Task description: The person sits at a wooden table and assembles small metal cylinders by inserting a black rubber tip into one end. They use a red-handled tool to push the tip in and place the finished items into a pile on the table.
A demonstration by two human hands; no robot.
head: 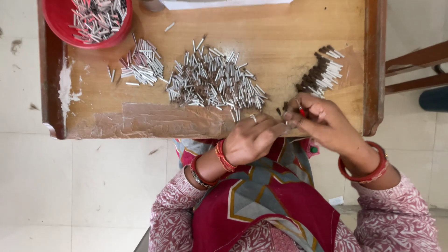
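Fingers of both hands, left and right, pinch one small red-tipped stick at the bench edge, its long axis roughly upright in view (ends hard to tell apart), with a small dark-tipped finished bundle beside a far larger loose pile left.

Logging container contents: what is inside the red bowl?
The red bowl holds a heap of small white and dark tubes. Its bottom is covered by them, and the frame cuts off its top.
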